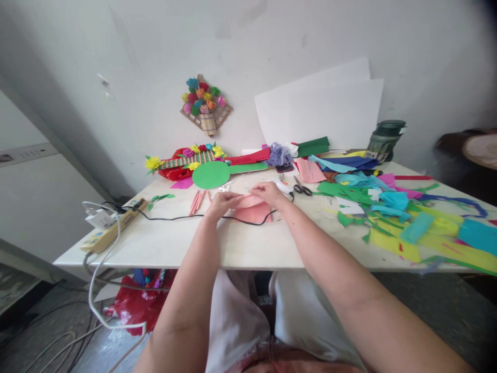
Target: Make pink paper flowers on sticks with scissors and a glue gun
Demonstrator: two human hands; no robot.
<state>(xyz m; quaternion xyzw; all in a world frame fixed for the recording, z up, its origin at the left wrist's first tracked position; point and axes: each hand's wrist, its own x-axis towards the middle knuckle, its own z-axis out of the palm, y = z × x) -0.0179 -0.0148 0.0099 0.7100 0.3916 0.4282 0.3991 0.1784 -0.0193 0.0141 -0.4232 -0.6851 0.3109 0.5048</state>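
Left hand (222, 201) and right hand (267, 191): fingers closed, pinching top edge of one pink paper sheet (252, 211) between them. Three pink rolled sticks (197, 201) left of left fingers. One pair of scissors (301, 187) right of right fingers. One black cable (174, 217) beneath sheet.

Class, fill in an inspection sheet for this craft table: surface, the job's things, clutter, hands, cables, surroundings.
Surface: white table, bare at the near edge.
Job's things: pink paper, pinched along its top edge.
Clutter: coloured paper scraps at right; scissors; green paper disc.
Hands: left hand and right hand both grip the pink paper.
Cables: black cable crosses the table from a power strip.
Surroundings: paper flower plaque on the wall; white sheets leaning.
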